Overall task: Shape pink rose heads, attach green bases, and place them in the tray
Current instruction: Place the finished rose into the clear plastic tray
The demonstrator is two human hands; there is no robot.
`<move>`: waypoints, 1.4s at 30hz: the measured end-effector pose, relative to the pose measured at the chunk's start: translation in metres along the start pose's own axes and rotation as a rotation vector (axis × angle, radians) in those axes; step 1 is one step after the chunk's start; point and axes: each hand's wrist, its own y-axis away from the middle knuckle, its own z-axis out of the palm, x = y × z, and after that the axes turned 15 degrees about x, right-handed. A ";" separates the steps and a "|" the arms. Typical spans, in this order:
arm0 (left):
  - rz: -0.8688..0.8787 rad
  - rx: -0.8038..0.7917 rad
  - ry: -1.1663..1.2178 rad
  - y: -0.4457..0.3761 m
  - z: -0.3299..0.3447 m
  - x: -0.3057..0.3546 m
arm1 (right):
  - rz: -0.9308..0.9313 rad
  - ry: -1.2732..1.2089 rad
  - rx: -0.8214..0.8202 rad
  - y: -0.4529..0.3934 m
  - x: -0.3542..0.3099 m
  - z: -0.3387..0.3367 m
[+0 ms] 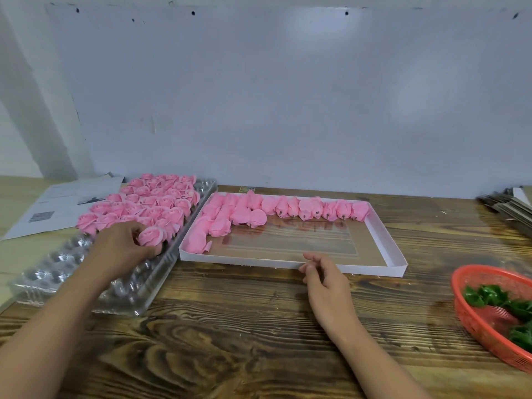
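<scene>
Here, left hand: the left hand is in the left-centre of the frame, with its fingers curled around one pink rose head at the near end of the filled rows.
Right hand: the right hand is in the lower centre, holding nothing; its fingers are loosely bent and the fingertips touch the near rim of the white tray.
Held rose: it sits at the front edge of the group of roses, still over the clear plastic tray.
Clear plastic tray: it lies slanted at the left of the frame; its far part is full of open pink rose heads, and its near cups are bare.
White tray: it is in the centre, just beside the clear tray, on the wooden table. The bottom looks transparent, because the wood grain shows through it.
Roses in white tray: finished pink roses lie on their sides in a row along the far wall, and more are piled at the left end.
Green bases: the green bases lie in a red basket at the right edge, well apart from both hands.
Papers: a printed sheet lies at the upper left of the table, partly under the clear tray.
Stack: some flat grey pieces are piled at the far right; I cannot tell what they are.
</scene>
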 end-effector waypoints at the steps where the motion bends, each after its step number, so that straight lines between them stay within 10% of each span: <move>1: 0.003 -0.020 -0.012 -0.001 0.000 0.000 | 0.000 0.004 -0.005 0.000 0.000 0.000; 42: 0.065 -0.259 -0.162 -0.021 0.002 0.009 | -0.019 -0.023 -0.004 -0.001 0.000 0.000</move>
